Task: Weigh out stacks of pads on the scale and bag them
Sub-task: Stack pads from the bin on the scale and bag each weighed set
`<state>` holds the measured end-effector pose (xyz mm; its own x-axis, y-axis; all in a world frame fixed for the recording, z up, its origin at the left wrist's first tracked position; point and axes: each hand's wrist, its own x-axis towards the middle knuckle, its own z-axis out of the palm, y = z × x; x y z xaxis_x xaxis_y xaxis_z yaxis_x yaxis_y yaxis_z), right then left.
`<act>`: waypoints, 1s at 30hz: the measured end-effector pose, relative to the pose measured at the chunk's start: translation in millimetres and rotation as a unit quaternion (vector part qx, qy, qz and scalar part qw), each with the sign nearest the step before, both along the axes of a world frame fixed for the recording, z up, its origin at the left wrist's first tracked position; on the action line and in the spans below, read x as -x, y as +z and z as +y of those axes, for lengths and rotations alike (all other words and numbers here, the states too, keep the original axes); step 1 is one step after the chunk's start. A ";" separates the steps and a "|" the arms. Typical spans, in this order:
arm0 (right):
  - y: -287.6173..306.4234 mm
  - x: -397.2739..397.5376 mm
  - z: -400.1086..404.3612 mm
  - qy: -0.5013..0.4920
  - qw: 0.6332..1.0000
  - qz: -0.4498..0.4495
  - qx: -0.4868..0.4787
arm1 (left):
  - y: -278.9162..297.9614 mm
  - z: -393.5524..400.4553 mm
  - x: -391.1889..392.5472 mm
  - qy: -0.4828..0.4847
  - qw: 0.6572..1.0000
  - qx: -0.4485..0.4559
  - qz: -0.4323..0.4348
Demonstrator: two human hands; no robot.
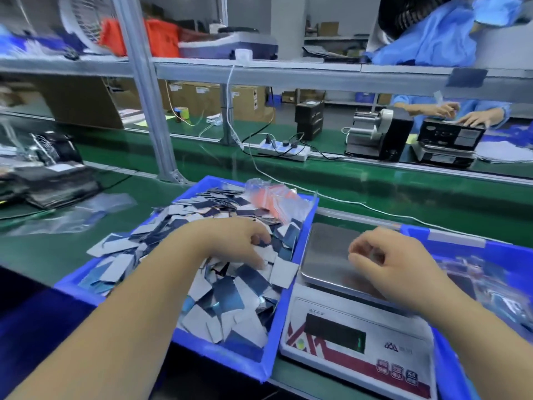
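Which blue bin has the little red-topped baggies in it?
The left blue bin, heaped with loose pads; the baggies lie at its far corner. The right bin has none visible.

Green bench (57,249), blue bin (284,310) of pads, scale (357,336), power strip (284,150)

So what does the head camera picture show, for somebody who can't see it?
A person's left hand digs into a blue bin heaped with small pads, while the right hand hovers, holding nothing, over the bare metal plate of a scale. A second blue bin sits to the right.
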<state>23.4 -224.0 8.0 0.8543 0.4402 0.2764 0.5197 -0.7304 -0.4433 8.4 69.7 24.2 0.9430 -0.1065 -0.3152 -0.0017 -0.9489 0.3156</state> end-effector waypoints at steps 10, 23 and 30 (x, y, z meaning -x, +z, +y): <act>-3.8 -2.1 -8.1 -0.019 0.999 0.014 -0.049 | 0.1 -18.4 1.4 -0.051 0.986 -0.145 0.059; -9.4 -1.3 -7.0 -0.022 0.997 0.044 -0.059 | -6.8 -26.0 13.7 -0.010 0.991 -0.130 0.012; -8.8 -0.4 -7.1 -0.012 0.998 0.022 -0.062 | -2.7 -30.8 16.9 -0.009 0.989 -0.147 0.028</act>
<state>23.8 -231.1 -0.8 0.8770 0.3837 0.2892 0.4802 -0.6803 -0.5537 -8.4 39.0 21.5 0.9221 -0.0195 -0.3864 -0.0097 -0.9996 0.0272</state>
